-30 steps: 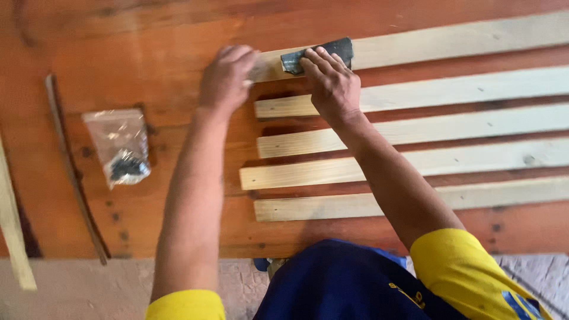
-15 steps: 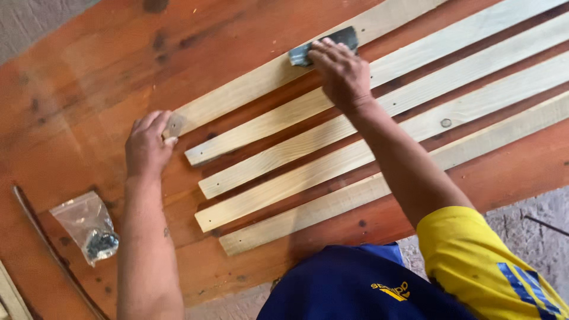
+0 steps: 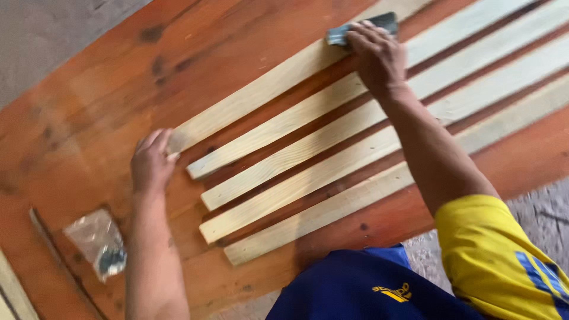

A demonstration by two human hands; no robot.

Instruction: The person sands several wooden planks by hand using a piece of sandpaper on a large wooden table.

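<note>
Several pale wooden slats lie side by side on a reddish wooden tabletop (image 3: 106, 77). My left hand (image 3: 153, 163) presses on the near end of the farthest slat (image 3: 249, 98), holding it down. My right hand (image 3: 376, 53) is stretched out along that same slat, pressing a dark grey sheet of sandpaper (image 3: 361, 28) flat against its top face. The slat beside it (image 3: 284, 124) and the others lie untouched under my right forearm.
A small clear plastic bag with dark screws (image 3: 98, 243) lies at the lower left. A thin dark strip (image 3: 59, 261) runs along the table beside it. A pale board edge (image 3: 12, 293) shows at the bottom left corner. Grey floor shows beyond the table's edges.
My right hand has slid the sandpaper farther along the top slat, away from my left hand. My left hand stays on the slat's end. The view has shifted.
</note>
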